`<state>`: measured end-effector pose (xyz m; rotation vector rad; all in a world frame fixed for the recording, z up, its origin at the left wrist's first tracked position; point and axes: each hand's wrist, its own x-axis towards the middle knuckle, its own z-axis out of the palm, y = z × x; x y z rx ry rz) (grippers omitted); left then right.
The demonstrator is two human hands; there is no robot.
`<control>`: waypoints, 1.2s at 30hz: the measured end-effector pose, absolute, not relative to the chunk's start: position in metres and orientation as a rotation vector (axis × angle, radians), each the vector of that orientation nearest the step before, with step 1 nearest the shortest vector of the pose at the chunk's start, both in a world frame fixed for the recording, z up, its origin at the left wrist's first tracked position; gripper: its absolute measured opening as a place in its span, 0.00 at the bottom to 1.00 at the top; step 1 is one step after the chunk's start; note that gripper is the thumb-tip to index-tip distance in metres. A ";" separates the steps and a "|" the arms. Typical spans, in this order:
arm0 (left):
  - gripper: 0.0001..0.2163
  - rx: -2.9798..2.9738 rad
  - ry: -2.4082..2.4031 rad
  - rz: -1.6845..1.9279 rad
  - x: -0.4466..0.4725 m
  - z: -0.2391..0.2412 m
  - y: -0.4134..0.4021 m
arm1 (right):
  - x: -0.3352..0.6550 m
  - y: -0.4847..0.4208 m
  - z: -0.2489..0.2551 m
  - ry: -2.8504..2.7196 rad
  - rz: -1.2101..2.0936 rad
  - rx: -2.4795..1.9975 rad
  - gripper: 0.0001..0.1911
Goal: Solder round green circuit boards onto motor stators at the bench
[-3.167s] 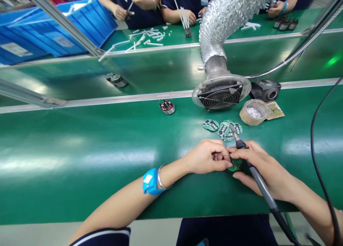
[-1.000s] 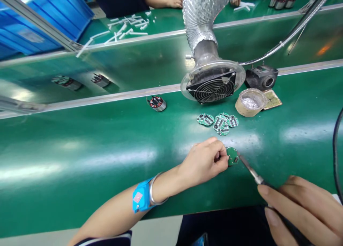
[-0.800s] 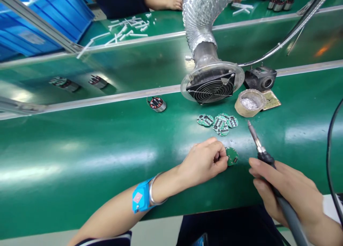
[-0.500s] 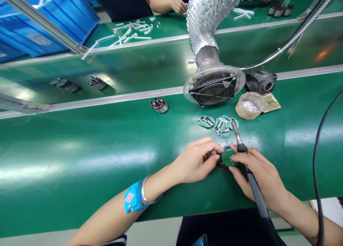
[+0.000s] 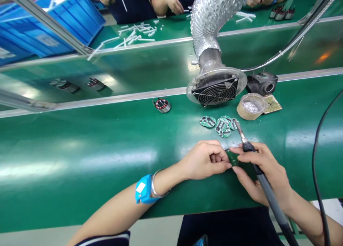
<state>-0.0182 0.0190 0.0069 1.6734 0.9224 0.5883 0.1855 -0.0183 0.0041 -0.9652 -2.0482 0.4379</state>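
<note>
Far left, stacked blue ribbed plastic crates (image 5: 40, 28) sit behind a slanted grey aluminium bar (image 5: 48, 21). On the sunken glossy belt below them lie two small dark motor parts (image 5: 64, 85), well apart from you.

Your near bench is a smooth, shiny green mat (image 5: 80, 156), and there's a wide bare stretch of it left of your forearm. Its front edge runs just under your wrists. A silver rail (image 5: 107, 99) bounds the far side, with a small round stator wound in copper wire (image 5: 161, 105) just in front of it.

Your wrist carries a bright blue strap (image 5: 143, 189) beside a thin metal bangle. Your left hand (image 5: 206, 160) is curled tight and pinches the small round green circuit board (image 5: 232, 157) at its left edge, low over the mat between both hands.

Just beyond it lies a loose, overlapping heap of round green printed boards (image 5: 218, 124). Behind that, a black wire-grilled fan (image 5: 216, 87) in a clear round collar hangs from a crinkled foil duct (image 5: 214, 14).

Your right hand (image 5: 259, 174) wraps the grey-handled soldering iron (image 5: 264, 185), metal tip pointing away over the heap, while its fingertips touch the board's right side. Farther right stands a tan tape roll filled with silvery solder scraps (image 5: 251, 106). A black cable (image 5: 318, 160) loops along the right edge, close to your forearm.
</note>
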 end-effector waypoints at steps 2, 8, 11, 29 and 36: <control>0.04 1.700 0.929 0.568 -0.016 0.010 0.018 | 0.183 -0.016 0.009 -2.026 0.412 -0.921 0.16; 0.04 1.780 0.875 0.560 -0.022 0.009 0.019 | 0.181 -0.014 0.007 -2.054 0.355 -0.948 0.15; 0.03 1.880 0.806 0.557 -0.027 0.007 0.021 | 0.185 -0.018 -0.001 -2.133 0.322 -0.918 0.15; 0.07 2.184 0.836 0.683 -0.023 0.005 0.011 | 0.217 -0.044 0.009 -2.091 0.323 -1.013 0.24; 0.06 2.285 0.950 0.568 -0.016 0.009 0.007 | 0.225 -0.055 0.033 -2.071 0.361 -1.066 0.18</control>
